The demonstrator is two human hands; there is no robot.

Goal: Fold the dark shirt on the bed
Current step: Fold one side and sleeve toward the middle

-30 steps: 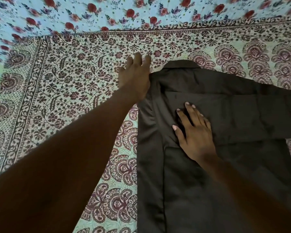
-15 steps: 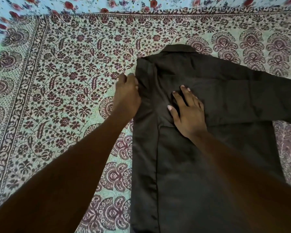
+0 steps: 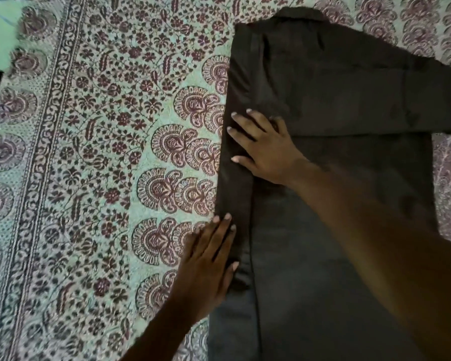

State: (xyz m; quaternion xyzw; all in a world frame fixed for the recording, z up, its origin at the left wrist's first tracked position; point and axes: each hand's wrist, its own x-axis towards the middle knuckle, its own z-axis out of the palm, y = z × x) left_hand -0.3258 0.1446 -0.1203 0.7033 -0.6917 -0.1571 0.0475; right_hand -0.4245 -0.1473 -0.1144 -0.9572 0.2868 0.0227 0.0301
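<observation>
Patterned bedspread [image 3: 102, 152]: both hands' fingers flat, spread on dark shirt [image 3: 336, 105]

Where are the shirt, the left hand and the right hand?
shirt [image 3: 349, 105]: head view, folded sleeve.
left hand [image 3: 206, 267]: head view, back of hand.
right hand [image 3: 268, 149]: head view, back of hand.

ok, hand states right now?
Left hand: open, flat on the shirt edge, holding nothing.
Right hand: open, pressed flat on the shirt, holding nothing.
</observation>
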